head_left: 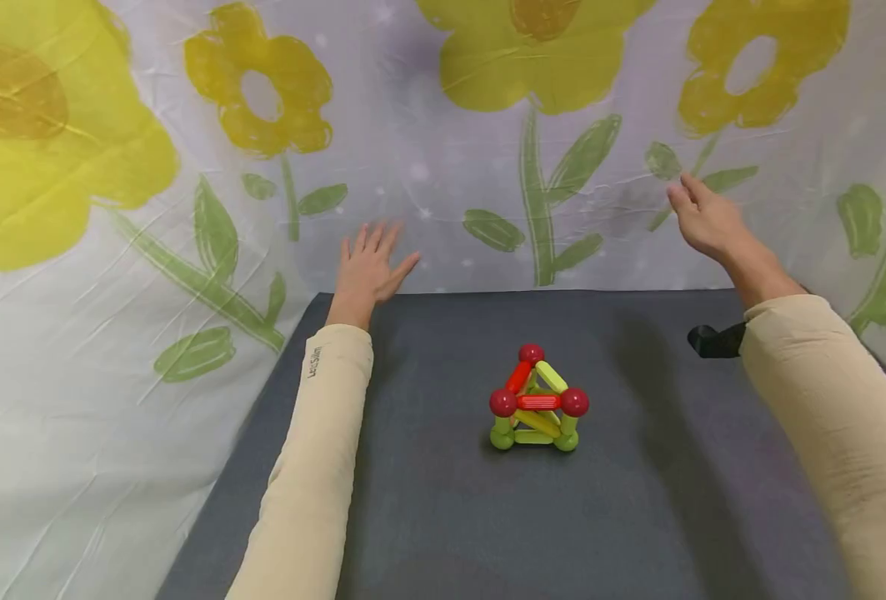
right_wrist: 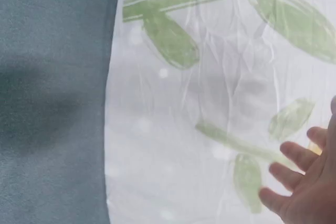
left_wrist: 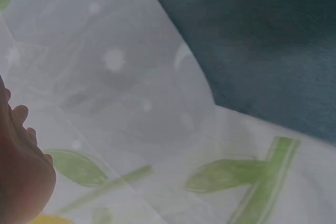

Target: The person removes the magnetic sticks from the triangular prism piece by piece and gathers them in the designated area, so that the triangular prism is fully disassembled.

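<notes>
On the dark table stands a small frame of magnetic rods and balls (head_left: pixel 538 402), with red balls and rods above and green balls below. Beyond it to the left, my left hand (head_left: pixel 367 271) is held up near the table's far edge, fingers spread and slightly blurred. At the far right my right hand (head_left: pixel 708 221) is raised in front of the curtain, its fingers extended and holding nothing. In the right wrist view the fingers (right_wrist: pixel 286 177) of that hand are apart. Only part of the left hand (left_wrist: pixel 26 166) shows in the left wrist view. Neither hand touches the frame.
A white curtain (head_left: pixel 412 183) printed with yellow flowers hangs behind and beside the dark table (head_left: pixel 443 517). A black strap-like piece (head_left: pixel 716 342) sticks out by the right sleeve. Both forearms wear cream sleeves.
</notes>
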`<state>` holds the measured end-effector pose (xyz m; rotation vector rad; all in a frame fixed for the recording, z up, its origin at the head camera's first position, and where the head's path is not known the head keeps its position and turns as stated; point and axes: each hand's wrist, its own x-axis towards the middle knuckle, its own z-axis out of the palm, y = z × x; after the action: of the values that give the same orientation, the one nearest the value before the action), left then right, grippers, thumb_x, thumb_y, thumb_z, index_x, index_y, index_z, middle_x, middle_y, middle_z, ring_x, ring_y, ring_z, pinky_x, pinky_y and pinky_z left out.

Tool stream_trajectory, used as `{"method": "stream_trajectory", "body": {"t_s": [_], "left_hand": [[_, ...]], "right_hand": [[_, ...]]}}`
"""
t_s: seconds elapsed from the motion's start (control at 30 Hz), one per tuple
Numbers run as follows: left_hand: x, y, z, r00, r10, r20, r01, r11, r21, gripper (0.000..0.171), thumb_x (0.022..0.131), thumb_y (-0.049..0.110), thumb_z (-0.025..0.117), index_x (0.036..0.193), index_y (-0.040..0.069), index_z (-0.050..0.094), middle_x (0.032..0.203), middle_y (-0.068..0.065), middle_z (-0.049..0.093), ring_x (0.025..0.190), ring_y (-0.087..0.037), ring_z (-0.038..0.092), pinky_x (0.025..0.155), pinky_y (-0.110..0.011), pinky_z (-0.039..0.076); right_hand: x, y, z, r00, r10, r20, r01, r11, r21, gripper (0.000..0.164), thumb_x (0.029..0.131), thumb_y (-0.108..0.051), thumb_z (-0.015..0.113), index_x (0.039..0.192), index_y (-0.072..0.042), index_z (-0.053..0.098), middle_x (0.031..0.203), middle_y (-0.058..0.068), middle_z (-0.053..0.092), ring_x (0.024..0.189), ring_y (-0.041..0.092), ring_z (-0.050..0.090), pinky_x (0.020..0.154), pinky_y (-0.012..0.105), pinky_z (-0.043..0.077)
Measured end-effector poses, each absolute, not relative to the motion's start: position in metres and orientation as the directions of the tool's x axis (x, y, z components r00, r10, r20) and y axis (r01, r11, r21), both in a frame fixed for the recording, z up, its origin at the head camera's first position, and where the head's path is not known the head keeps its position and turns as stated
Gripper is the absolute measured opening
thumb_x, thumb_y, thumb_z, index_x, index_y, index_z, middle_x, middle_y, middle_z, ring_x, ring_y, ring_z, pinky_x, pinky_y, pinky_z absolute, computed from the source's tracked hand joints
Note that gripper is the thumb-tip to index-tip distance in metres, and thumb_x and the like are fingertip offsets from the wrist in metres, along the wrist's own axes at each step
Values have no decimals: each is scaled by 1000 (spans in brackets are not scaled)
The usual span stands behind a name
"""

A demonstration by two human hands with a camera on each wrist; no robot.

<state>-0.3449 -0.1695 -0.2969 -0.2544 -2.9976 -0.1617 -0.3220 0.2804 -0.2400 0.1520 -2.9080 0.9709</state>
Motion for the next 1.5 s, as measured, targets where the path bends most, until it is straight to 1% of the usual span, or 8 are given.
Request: {"method": "stream_trajectory", "body": {"t_s": [0.2,0.43,0.57,0.67,0.87,1.13,1.33,1.5], "left_hand": [[-342,-180,-309,-968,197,156,232,942,243,72,99,58,24,155,14,11,158,-14,10,143,-34,1,112,-54,-1],[-336,-164,-323,-950,278,144,305,712,632,66,102,52,21,154,13,12,157,-12,17,142,-29,15,113,-48,15],[-332,-152,-333,-943,310,121,276,526,804,66,101,55,17,153,13,21,147,-15,38,135,-30,33,110,-49,25],[-328,-143,-337,-931,339,137,270,385,883,68,101,55,15,148,10,34,132,-19,53,124,-31,47,105,-50,32],[-311,-128,-344,-879,469,87,219,234,947,77,99,60,8,143,7,43,120,-20,61,113,-31,56,99,-52,39],[-277,-106,-361,-786,607,-122,7,206,978,81,98,62,13,140,2,46,117,-20,63,111,-40,55,97,-53,41],[-260,-94,-367,-737,641,-215,-55,260,964,79,96,67,21,139,7,49,116,-15,64,106,-30,60,89,-42,49],[-255,-91,-374,-727,644,-239,-72,275,959,79,96,65,22,141,4,45,116,-14,63,104,-27,60,88,-41,50]], "right_hand": [[-312,306,-260,-997,-68,31,-65,588,-806,80,96,-60,12,152,-4,-1,151,29,15,136,46,17,107,59,20],[-303,333,-291,-967,-246,-61,-20,313,-949,88,91,-64,17,152,-4,0,147,11,37,102,0,58,85,29,52],[-296,333,-310,-936,-345,-71,37,105,-994,83,95,-59,23,152,-3,0,119,-11,56,102,6,61,86,34,52],[-292,326,-321,-891,-449,-61,91,-45,-995,80,98,-54,24,151,-2,-5,117,-8,61,108,13,60,88,37,51],[-281,312,-339,-768,-641,-5,209,-243,-947,68,104,-43,19,151,-2,-9,128,6,58,117,24,56,93,40,48],[-270,292,-370,-639,-769,-19,412,-322,-853,57,104,-42,11,141,-14,43,136,14,51,124,31,49,97,44,43],[-258,276,-380,-546,-838,17,492,-337,-803,64,103,-42,3,144,-13,43,139,16,48,124,32,49,98,44,43],[-249,265,-383,-561,-828,-30,479,-294,-827,61,104,-41,6,145,-12,40,137,15,50,121,30,52,95,43,46]]}}
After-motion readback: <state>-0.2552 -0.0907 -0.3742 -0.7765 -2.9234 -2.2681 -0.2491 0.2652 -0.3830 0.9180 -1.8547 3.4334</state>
